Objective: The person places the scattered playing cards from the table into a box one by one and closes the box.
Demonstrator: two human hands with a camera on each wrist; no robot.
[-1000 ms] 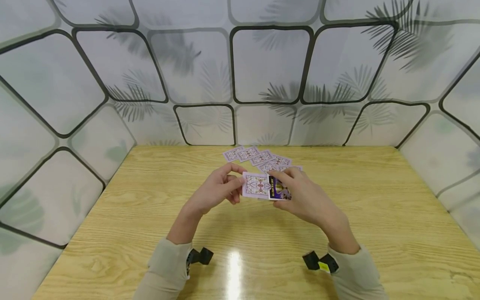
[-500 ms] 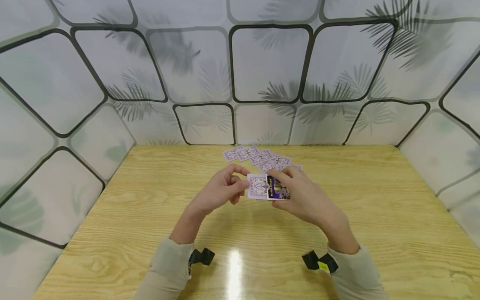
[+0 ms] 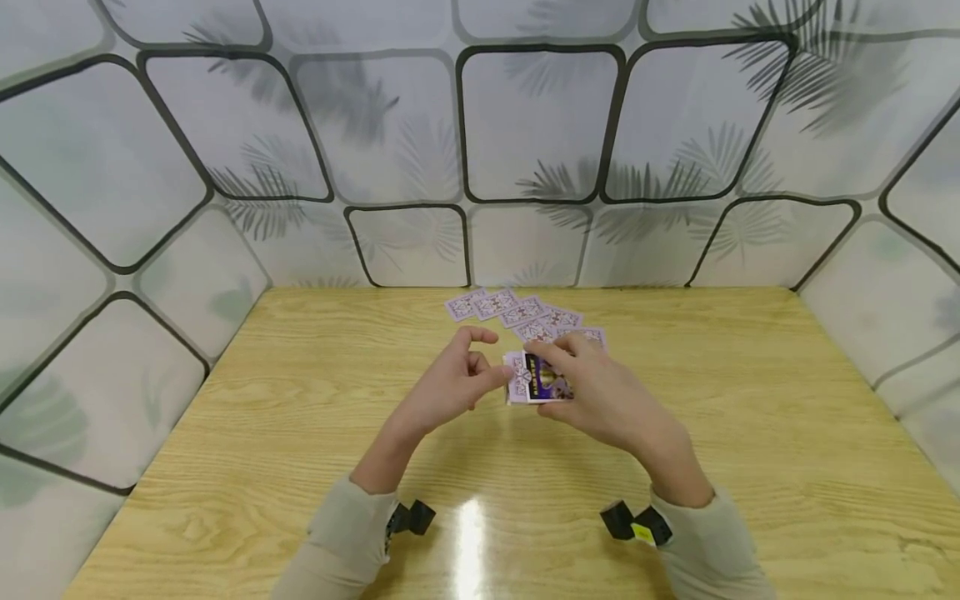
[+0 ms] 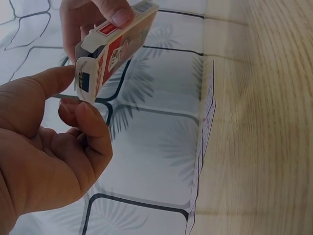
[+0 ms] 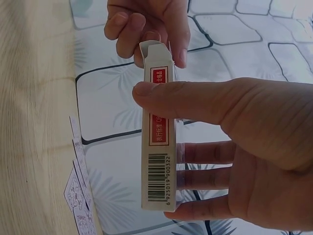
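Note:
My right hand [image 3: 607, 387] holds a small card box [image 3: 546, 380] above the table, thumb along one narrow side and fingers on the other. The right wrist view shows the barcode on that side of the box [image 5: 157, 183]. From the box's left end protrudes part of a lilac-backed playing card [image 3: 517, 380]. My left hand [image 3: 453, 385] is at this end, its thumb on the card's outer edge and its index finger bent above. In the left wrist view the box [image 4: 128, 46] has its end flap [image 4: 85, 81] out, beside the left thumb and fingertips.
Several lilac-backed playing cards [image 3: 523, 312] lie overlapping, face down, at the table's back edge behind my hands. The wooden table [image 3: 300, 400] ends at a patterned cloth wall [image 3: 408, 133]. Black wrist cameras [image 3: 411, 517] sit at both cuffs.
The protruding card has slid right, further into the box, with my left thumb following it. My left index finger has come away from the card. The right hand stays nearly in place.

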